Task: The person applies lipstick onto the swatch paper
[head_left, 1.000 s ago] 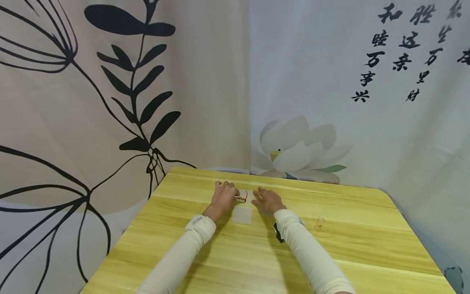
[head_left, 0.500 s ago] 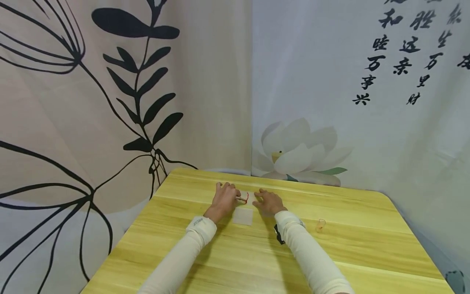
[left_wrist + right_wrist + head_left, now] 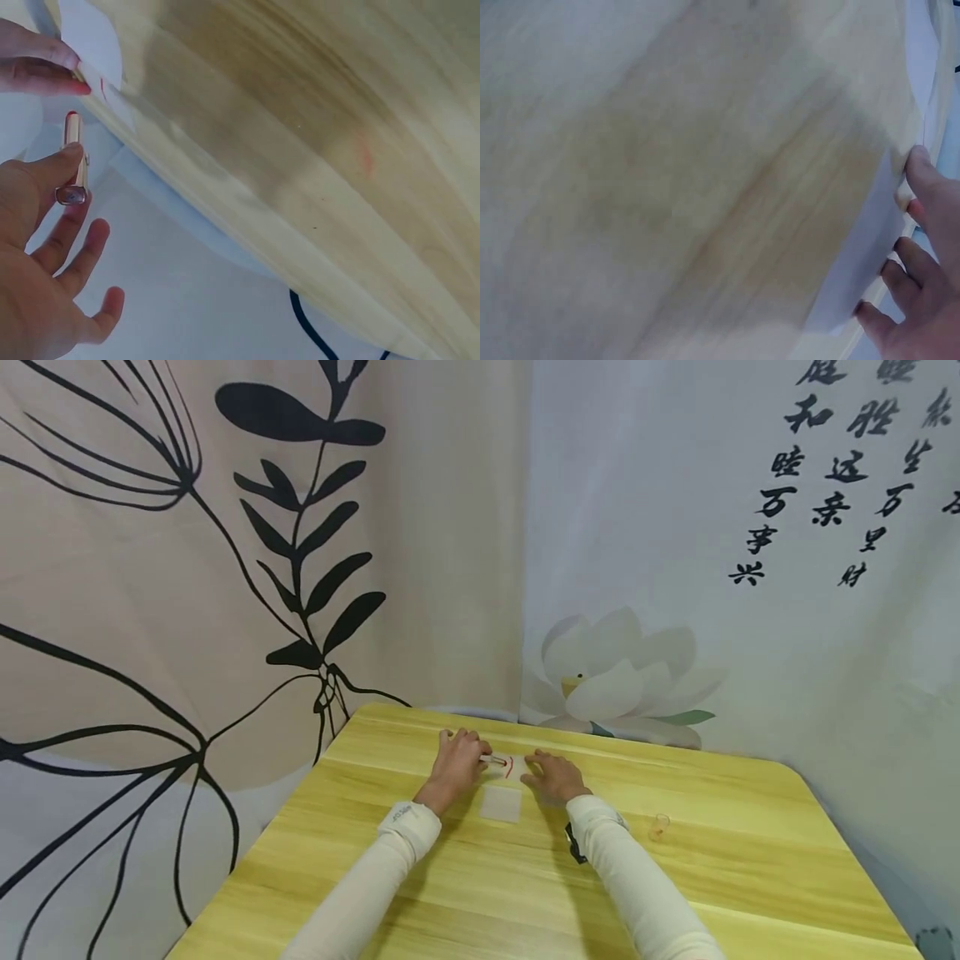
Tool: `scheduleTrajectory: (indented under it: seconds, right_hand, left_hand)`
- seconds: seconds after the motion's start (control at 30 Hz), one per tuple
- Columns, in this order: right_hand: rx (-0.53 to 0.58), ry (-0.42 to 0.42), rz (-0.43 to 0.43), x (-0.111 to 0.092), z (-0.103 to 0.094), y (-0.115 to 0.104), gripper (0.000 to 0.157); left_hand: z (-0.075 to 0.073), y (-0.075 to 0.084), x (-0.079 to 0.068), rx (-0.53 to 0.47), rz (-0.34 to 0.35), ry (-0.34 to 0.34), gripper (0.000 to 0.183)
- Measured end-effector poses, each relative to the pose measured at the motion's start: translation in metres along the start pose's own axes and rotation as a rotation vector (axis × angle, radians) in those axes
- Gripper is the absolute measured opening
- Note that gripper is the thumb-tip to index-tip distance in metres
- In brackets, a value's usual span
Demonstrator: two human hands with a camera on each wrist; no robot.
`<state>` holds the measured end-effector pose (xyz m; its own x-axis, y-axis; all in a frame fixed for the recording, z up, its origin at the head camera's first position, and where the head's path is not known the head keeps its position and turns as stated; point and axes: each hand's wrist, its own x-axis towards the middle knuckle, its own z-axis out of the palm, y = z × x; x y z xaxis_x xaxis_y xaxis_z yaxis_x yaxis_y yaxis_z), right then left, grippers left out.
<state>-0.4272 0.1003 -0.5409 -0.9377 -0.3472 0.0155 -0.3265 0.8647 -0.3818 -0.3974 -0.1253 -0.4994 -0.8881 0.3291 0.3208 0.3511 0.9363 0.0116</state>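
Pen [image 3: 74,130] shifted forward, pinched in left hand [image 3: 39,277]

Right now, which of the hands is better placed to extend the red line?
Likely the left hand: it pinches the red-tipped tube close to the red line. The right hand, with no tube, rests at the marked paper.

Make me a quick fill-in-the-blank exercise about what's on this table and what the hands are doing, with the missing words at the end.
1. The left hand pinches a slim tube with a ____ tip.
2. The far sheet, marked with a curve, lies between the two ____.
3. A dark band is worn near the right hand, at the ____.
4. The table shows the grain pattern of ____.

Missing words: red; hands; wrist; wood.
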Motion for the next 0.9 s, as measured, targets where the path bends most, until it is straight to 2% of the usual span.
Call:
scheduleTrajectory:
  seconds: [0.17, 0.3, 0.47, 0.7, 0.9]
  right_hand:
    - [0.112, -0.004, 0.026, -0.01, -0.004, 0.019, 0.056]
    - [0.17, 0.005, 0.003, -0.02, -0.013, 0.032, 0.059]
    - [0.18, 0.027, 0.001, -0.039, -0.026, 0.039, 0.057]
    - [0.184, 0.062, -0.034, -0.063, -0.041, 0.046, 0.055]
    - [0.198, 0.059, -0.026, -0.076, -0.039, 0.049, 0.058]
  left_hand:
    - [-0.004, 0.013, -0.002, -0.057, 0.023, 0.036, 0.021]
    - [-0.009, 0.019, -0.001, -0.074, 0.031, 0.053, 0.023]
    - [-0.014, 0.022, 0.001, -0.056, 0.038, 0.076, 0.025]
    - [-0.024, 0.029, -0.001, -0.111, 0.064, 0.102, 0.023]
    - [-0.028, 0.039, -0.004, -0.149, 0.091, 0.123, 0.021]
